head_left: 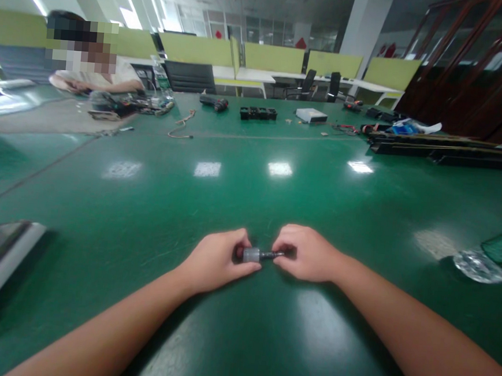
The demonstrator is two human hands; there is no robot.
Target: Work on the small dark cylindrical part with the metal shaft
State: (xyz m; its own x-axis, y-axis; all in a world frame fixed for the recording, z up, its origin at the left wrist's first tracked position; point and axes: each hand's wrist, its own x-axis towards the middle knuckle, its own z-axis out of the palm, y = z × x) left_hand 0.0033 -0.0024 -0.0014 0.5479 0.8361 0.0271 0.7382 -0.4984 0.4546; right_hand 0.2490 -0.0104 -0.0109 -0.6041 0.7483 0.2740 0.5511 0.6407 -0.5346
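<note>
Low in the middle of the head view, both hands meet over the green table [167, 196]. Between them is a small screwdriver-like tool [252, 255] with a grey cylindrical body, a reddish end and a thin dark shaft, lying roughly level. My left hand [210, 260] is closed around the reddish end and grey body, thumb along the near side. The fingers of my right hand [309, 253] pinch the tip end of the dark shaft. That tip is partly hidden by the fingers, so its exact shape does not show.
At right lies a clear plastic bottle [482, 267]; at left, a flat device with a pale edge [8, 267]. Across the table are a power-tool-like object [214, 102], black blocks [258, 114], a white box [311, 115] and dark rails [410, 147]. A person [99, 74] sits at far left.
</note>
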